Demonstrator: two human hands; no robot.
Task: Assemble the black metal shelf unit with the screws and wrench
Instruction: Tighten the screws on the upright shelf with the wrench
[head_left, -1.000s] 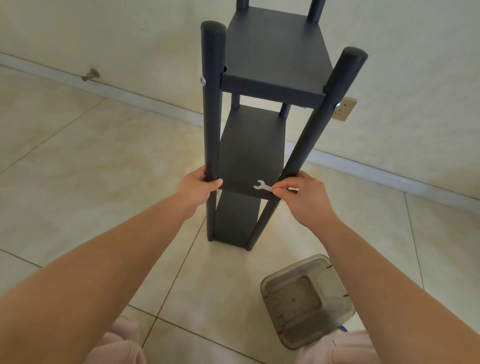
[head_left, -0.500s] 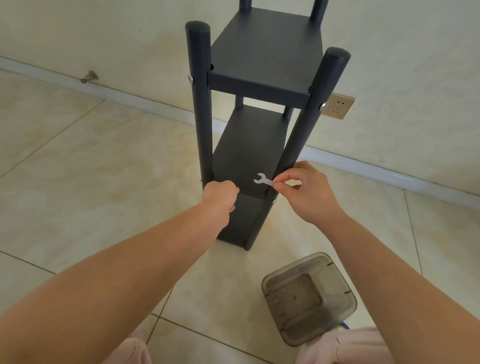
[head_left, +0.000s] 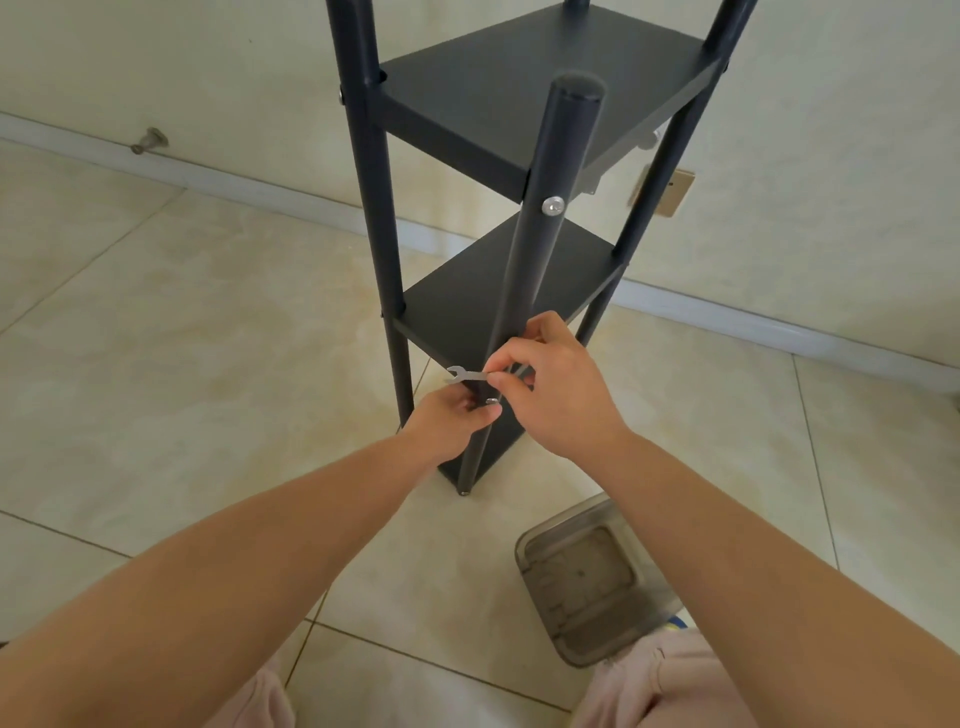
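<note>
The right hand (head_left: 558, 395) is pinching a small flat wrench (head_left: 466, 375) beside the front post (head_left: 540, 260) of the black shelf unit (head_left: 519, 104) standing on the floor; the left hand (head_left: 452, 421) is fingering a screw (head_left: 491, 401) there.

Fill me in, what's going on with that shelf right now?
A person is working on the black metal shelf unit, which stands upright on the tiled floor near the wall. The right hand pinches a small flat wrench beside the near post, at the middle shelf. The left hand has its fingers at a screw on that post, just below the wrench. A screw head already shows at the top shelf. A clear plastic container sits on the floor nearby.
</note>
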